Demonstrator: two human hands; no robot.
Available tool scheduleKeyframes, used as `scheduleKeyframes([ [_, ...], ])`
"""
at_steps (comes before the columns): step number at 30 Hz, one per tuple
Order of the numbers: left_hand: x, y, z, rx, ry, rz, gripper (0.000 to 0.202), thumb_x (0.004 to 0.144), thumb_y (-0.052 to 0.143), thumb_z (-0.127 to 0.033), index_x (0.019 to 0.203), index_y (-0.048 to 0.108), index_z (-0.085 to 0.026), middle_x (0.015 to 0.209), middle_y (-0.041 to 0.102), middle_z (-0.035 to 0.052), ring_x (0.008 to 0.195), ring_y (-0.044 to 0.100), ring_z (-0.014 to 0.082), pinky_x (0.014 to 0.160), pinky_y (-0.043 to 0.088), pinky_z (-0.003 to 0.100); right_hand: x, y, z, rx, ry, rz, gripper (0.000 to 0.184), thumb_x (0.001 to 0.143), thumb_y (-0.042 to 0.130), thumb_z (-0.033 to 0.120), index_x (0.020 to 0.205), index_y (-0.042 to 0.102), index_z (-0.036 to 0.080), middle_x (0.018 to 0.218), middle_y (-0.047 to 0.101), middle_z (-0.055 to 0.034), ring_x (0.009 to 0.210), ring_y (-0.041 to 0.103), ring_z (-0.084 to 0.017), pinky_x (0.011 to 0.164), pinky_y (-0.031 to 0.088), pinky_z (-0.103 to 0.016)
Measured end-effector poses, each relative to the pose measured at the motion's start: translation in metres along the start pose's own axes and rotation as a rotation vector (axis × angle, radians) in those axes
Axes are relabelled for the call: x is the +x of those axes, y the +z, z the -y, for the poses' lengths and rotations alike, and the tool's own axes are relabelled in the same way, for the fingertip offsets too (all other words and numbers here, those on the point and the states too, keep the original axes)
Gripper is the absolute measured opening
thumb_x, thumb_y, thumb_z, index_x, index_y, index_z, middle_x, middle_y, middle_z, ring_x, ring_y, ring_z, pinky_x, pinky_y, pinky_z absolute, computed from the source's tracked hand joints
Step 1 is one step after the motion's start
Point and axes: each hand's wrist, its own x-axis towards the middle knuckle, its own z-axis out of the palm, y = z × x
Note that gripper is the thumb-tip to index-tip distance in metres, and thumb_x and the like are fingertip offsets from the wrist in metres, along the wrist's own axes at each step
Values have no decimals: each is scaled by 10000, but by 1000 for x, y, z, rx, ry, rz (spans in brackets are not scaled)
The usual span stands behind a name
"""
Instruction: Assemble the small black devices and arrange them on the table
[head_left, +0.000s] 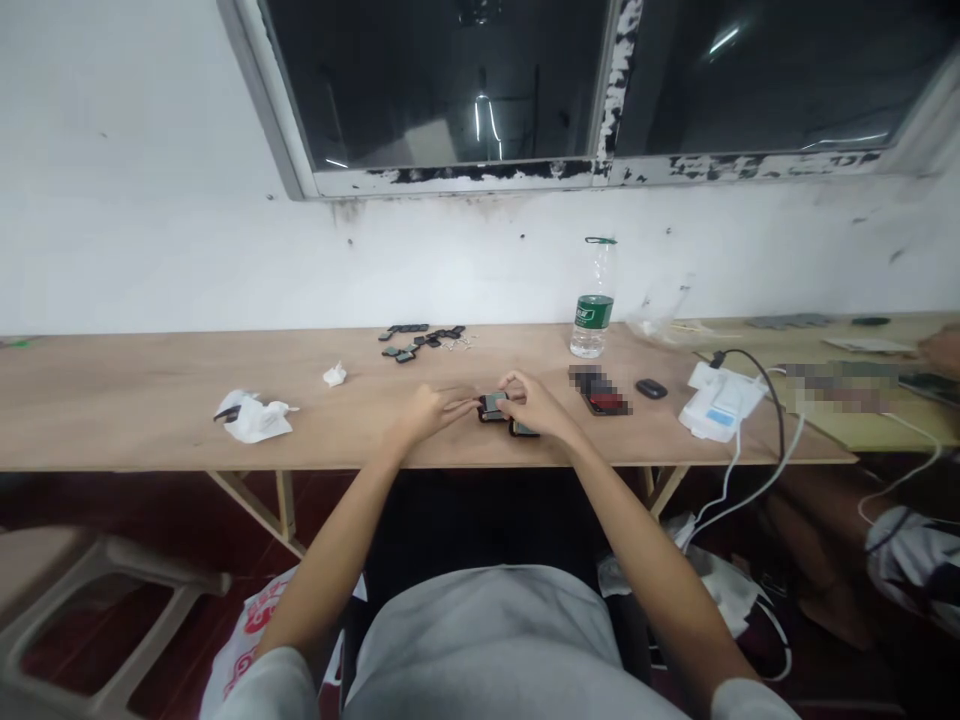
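Note:
A small rectangular black-framed piece with a grey-green face (493, 406) is between my hands near the table's front edge. My right hand (536, 402) grips it, thumb across its face and index finger curled at its far edge. From the other side, my left hand (436, 410) reaches in with fingers stretched out, the tips at the piece's left edge. A second such piece (523, 429) lies partly hidden below my right hand. Farther back is a loose group of several similar dark pieces (427, 339), with tiny pale bits (457, 343) beside them.
Crumpled tissues (259, 416) lie at the left. Right of my hands are a partly blurred phone (600, 392), a black oval case (651, 388) and a water bottle (592, 318). A white power strip (718, 402) trails cables over the edge. Another person's arm shows far right.

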Motion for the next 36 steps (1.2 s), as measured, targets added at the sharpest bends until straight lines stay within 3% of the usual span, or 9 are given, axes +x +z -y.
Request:
scheduleKeyframes([
  [4, -7, -6, 25, -47, -155, 159, 307, 968, 609, -429, 997, 780, -177, 1034, 795, 84, 910, 753, 229, 842, 598, 320, 0, 4, -7, -165, 25, 28, 196, 823, 656, 264, 962, 523, 232, 678, 606, 54, 591, 573, -139, 541, 402, -215],
  [7, -14, -5, 43, -175, -309, 315, 328, 876, 705, -425, 1061, 771, -163, 1046, 794, 104, 903, 752, 245, 827, 600, 336, -2, 9, -7, -283, 51, 74, 193, 823, 669, 269, 948, 530, 223, 694, 606, 51, 613, 562, -138, 571, 381, -222],
  [11, -18, 1, 53, -363, -451, 415, 426, 792, 785, -379, 1140, 742, -138, 941, 801, 108, 883, 754, 256, 844, 594, 356, -5, 16, -1, -417, 51, 96, 174, 825, 688, 235, 939, 560, 205, 772, 621, 26, 702, 576, -145, 653, 395, -235],
  [17, -16, 10, 50, -370, -430, 431, 367, 766, 769, -331, 1085, 758, -152, 1025, 795, 117, 899, 745, 255, 830, 591, 356, -8, 18, 6, -580, 23, 74, 99, 848, 677, 208, 939, 638, 198, 802, 669, -6, 725, 585, -161, 661, 380, -246],
  [22, -17, 13, 53, -342, -409, 404, 372, 789, 726, -363, 1092, 762, -150, 1097, 781, 125, 930, 737, 256, 856, 585, 368, -11, -1, 20, -611, -23, 27, 101, 897, 632, 231, 895, 725, 191, 914, 743, -43, 826, 638, -175, 722, 410, -248],
  [25, -19, 16, 56, -330, -433, 378, 390, 800, 716, -410, 1095, 761, -159, 1129, 776, 122, 968, 733, 267, 873, 578, 375, -13, -20, 25, -650, 45, 10, 122, 891, 624, 215, 873, 739, 177, 884, 752, -45, 797, 646, -172, 691, 410, -242],
  [30, -21, 17, 59, -314, -470, 373, 479, 798, 719, -513, 1134, 751, -173, 1145, 773, 117, 953, 733, 268, 852, 573, 370, -19, -44, 24, -780, 237, 130, 165, 874, 668, 249, 745, 714, 156, 777, 742, -61, 712, 641, -178, 625, 387, -252],
  [36, -17, -1, 53, -225, -404, 332, 497, 952, 527, -591, 1071, 773, -177, 1156, 770, 113, 1029, 707, 275, 862, 541, 355, -20, -44, 22, -815, 330, 213, 313, 855, 741, 433, 705, 717, 160, 734, 736, -62, 658, 626, -174, 585, 371, -261],
])
